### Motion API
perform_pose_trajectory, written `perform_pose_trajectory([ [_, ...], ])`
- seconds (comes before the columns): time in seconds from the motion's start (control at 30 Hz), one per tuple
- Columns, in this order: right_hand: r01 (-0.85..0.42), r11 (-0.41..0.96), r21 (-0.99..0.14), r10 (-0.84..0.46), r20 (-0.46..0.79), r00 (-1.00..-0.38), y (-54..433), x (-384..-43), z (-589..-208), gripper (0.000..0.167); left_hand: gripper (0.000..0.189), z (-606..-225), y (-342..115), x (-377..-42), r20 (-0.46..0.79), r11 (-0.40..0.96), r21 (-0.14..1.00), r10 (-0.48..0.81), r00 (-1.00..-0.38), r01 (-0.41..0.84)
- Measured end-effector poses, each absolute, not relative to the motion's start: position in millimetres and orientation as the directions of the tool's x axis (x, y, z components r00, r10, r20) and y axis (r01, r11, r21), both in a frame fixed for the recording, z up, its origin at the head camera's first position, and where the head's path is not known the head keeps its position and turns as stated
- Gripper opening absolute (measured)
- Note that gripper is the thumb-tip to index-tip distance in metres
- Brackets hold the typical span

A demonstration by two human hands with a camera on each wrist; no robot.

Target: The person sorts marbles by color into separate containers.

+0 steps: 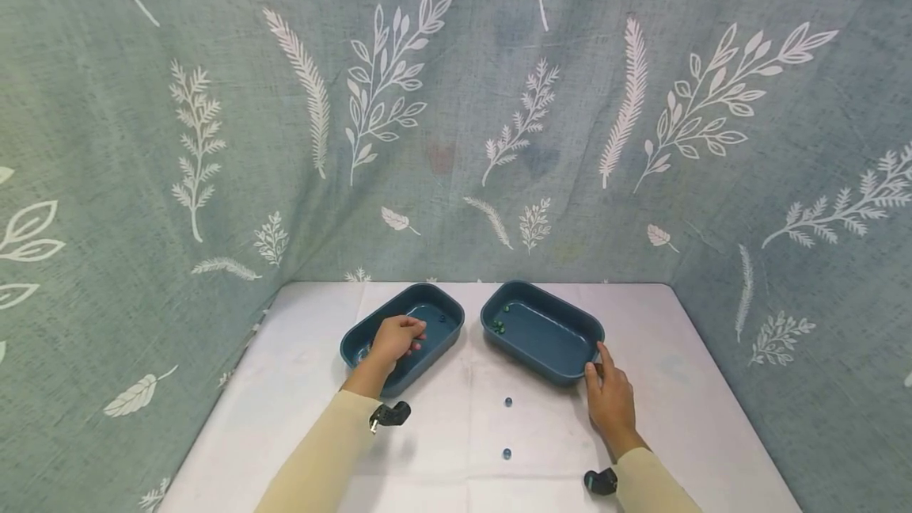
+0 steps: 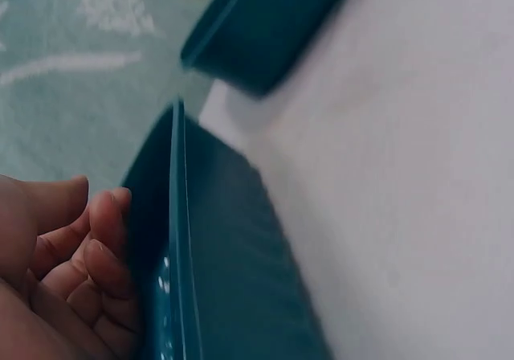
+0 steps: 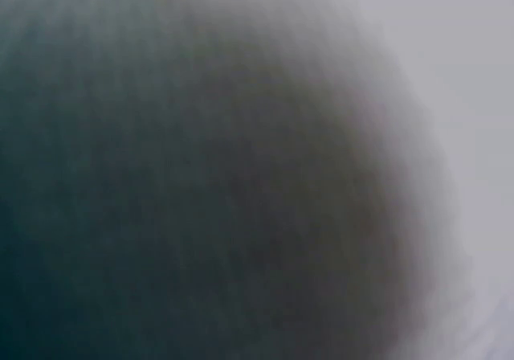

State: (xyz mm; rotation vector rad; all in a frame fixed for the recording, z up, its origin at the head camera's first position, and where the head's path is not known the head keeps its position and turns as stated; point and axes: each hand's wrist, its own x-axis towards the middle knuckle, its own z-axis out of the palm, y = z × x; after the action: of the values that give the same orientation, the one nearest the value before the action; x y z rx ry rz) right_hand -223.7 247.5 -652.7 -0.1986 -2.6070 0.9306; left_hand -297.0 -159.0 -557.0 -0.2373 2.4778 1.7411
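My left hand [image 1: 396, 339] is over the left blue tray [image 1: 449, 345]. Its fingers are loosely curled, and the left wrist view shows thumb and forefinger apart with nothing visible between them. A small dark blue marble [image 1: 442, 318] lies at the tray's far end; my hand and forearm hide part of the inside. At the near right corner of the right blue tray [image 1: 549, 336], my right hand [image 1: 613, 400] holds the rim between thumb and fingers. Several green marbles [image 1: 498, 327] are in that tray's left end. The right wrist view is too blurred to show the hand.
Two blue marbles, one farther [image 1: 508, 401] and one nearer [image 1: 507, 454], lie on the white-covered table [image 1: 442, 457] between my forearms. A leaf-patterned grey-green cloth [image 1: 442, 204] hangs behind the table and along both sides. A narrow gap separates the trays.
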Motion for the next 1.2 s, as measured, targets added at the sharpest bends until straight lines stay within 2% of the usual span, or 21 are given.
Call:
perform_pose_trajectory([
  [0.3, 0.008, 0.769, -0.639, 0.244, 0.283, -0.928, 248, -224, -649, 0.057, 0.027, -553, -135, -268, -0.163, 0.322, 0.934, -0.009, -0.987, -0.157],
  [0.47, 0.010, 0.768, -0.640, 0.245, 0.279, -0.929, 248, -224, -647, 0.057, 0.021, -555, -122, -249, -0.170, 0.324, 0.934, 0.045, -0.984, -0.147],
  [1.2, 0.005, 0.770, -0.638, 0.240, 0.282, -0.929, 248, -222, -645, 0.057, 0.016, -595, -76, -188, -0.231, 0.304, 0.939, 0.213, -0.949, -0.161],
])
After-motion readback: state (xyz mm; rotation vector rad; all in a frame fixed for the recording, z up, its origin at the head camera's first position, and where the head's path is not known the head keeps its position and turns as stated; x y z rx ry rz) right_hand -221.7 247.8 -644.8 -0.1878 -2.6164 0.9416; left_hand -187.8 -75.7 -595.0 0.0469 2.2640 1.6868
